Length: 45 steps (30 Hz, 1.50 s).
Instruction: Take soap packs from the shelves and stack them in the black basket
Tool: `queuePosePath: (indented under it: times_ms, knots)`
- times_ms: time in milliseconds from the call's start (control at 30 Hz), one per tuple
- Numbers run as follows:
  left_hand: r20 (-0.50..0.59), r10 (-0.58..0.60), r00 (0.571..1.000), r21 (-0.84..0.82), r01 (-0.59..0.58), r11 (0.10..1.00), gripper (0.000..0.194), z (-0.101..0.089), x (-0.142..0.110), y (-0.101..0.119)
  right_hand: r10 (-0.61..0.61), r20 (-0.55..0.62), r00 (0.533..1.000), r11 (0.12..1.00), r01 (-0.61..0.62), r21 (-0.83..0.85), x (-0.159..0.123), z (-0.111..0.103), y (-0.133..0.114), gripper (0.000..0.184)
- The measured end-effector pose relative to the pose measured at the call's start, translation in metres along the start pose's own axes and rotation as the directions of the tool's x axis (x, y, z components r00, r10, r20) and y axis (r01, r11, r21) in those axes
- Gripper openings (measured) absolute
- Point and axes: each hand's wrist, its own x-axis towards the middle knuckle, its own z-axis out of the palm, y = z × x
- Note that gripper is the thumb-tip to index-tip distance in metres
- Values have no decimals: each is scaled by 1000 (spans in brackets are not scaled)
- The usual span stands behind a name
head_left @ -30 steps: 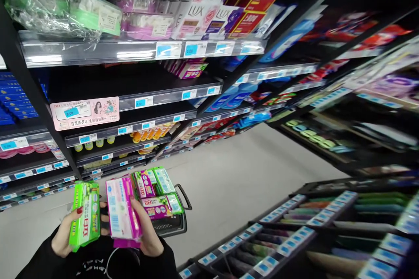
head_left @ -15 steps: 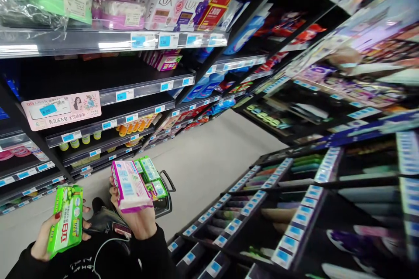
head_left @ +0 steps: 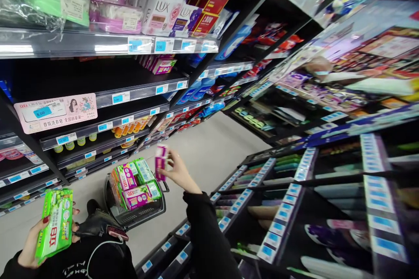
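My left hand [head_left: 31, 239] grips a green soap pack [head_left: 55, 223] at the lower left, held upright near my chest. My right hand [head_left: 177, 170] is stretched forward with its fingers closed on a pink soap pack [head_left: 160, 161], held above the right rim of a black shopping basket [head_left: 113, 202] on the floor. The basket is filled with several green and pink packs [head_left: 135, 183]. Both sleeves are black.
Black store shelves [head_left: 108, 45] with blue price tags run along the left, carrying boxed soaps, bottles and wrapped packs. A lower shelf unit [head_left: 278, 209] with more tagged goods fills the right. A grey floor aisle [head_left: 209, 148] runs between them.
My right hand has swung the pink pack forward and to the right, from in front of my chest to over the basket. The left hand with the green pack moved slightly down and left.
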Motion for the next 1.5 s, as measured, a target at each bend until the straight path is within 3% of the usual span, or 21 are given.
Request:
queuePosePath:
  times_ms: [133,300,533,633,767,967,1133,1267,1367,1500]
  knots:
    - [10,6,1000,50,-6,999,24,1,4,0,-36,228,973,938,111,-329,35,32,19,66]
    - [72,-11,997,66,6,998,32,-5,10,-5,10,421,907,774,260,-578,47,76,47,42]
    - [-38,17,999,87,-14,996,21,-4,10,-6,-11,552,833,605,446,-660,59,92,65,45]
    - [-5,18,1000,80,-18,997,29,-3,14,-6,-25,576,817,579,481,-658,63,96,66,45]
    - [8,-16,1000,56,15,998,37,0,19,-6,-38,591,806,578,500,-645,65,100,70,47]
    - [-57,-7,998,14,8,1000,23,9,22,-5,-32,604,796,603,498,-623,68,99,74,51]
    - [-64,-34,997,31,36,999,42,10,26,-6,-9,615,788,636,479,-605,70,94,71,49]
    - [-86,-34,996,35,37,999,41,12,28,-6,12,605,796,685,434,-585,67,94,65,51]
    - [-119,-33,992,54,40,998,43,16,28,-5,34,580,814,740,370,-562,69,89,58,55]
    - [-113,-33,993,71,41,997,42,20,27,-4,69,439,896,827,195,-528,70,62,29,64]
